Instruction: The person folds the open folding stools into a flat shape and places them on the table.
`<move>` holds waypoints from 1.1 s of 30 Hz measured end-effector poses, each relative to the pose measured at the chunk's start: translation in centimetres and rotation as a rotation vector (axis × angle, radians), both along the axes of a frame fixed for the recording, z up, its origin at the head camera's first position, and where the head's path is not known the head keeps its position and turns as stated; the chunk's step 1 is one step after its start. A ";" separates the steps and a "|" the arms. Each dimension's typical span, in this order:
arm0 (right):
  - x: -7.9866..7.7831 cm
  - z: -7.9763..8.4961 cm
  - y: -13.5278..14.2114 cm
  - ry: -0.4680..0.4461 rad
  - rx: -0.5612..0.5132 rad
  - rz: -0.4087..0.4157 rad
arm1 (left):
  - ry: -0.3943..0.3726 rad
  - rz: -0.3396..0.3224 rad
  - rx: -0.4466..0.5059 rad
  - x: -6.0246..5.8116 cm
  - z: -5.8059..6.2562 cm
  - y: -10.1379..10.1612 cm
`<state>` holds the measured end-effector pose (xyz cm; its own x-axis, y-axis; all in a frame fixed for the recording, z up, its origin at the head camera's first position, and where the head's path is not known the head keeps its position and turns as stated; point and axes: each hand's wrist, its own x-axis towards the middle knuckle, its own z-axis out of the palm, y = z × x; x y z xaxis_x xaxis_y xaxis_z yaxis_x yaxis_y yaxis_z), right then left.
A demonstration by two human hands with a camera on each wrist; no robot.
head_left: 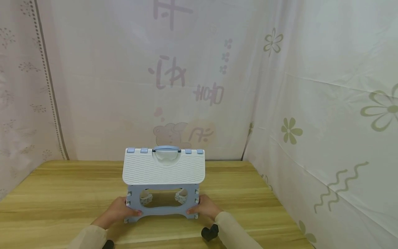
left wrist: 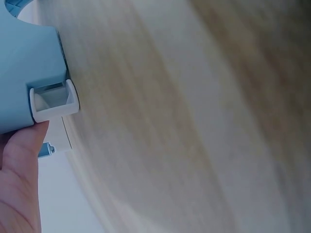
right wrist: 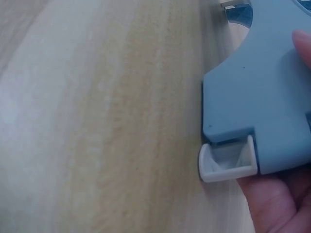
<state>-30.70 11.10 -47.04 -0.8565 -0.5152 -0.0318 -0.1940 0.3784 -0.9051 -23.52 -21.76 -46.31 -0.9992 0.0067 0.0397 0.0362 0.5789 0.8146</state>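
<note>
A folding step stool (head_left: 163, 169) with a white textured top and blue leg panels stands on the wooden table in the head view. Its top tilts toward the camera, and a blue carry handle sits along the upper edge. My left hand (head_left: 119, 210) grips the lower left side of the front leg panel, thumb across its face. On the opposite side my right hand (head_left: 206, 207) holds the panel the same way. The left wrist view shows a white foot piece (left wrist: 56, 101) beside my fingers; a matching foot piece (right wrist: 228, 160) appears in the right wrist view.
The wood-grain table (head_left: 242, 197) extends around the stool on all sides. A pale printed curtain (head_left: 124, 86) hangs behind it, and a flowered curtain (head_left: 326, 138) runs along the right. A black object (head_left: 209, 232) sits at the right sleeve.
</note>
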 end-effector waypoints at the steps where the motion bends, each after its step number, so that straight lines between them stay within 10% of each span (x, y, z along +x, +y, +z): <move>1: 0.0 0.0 0.0 0.001 -0.002 0.001 | -0.002 -0.001 0.000 0.0 0.1 0.0; 33: 0.2 0.3 0.0 0.012 0.004 0.014 | -0.031 -0.032 0.029 -0.4 -0.2 -0.5</move>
<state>-30.54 11.13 -46.72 -0.8493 -0.5273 -0.0235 -0.2105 0.3792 -0.9011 -23.95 -22.21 -46.56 -0.9992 0.0379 0.0094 0.0288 0.5539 0.8321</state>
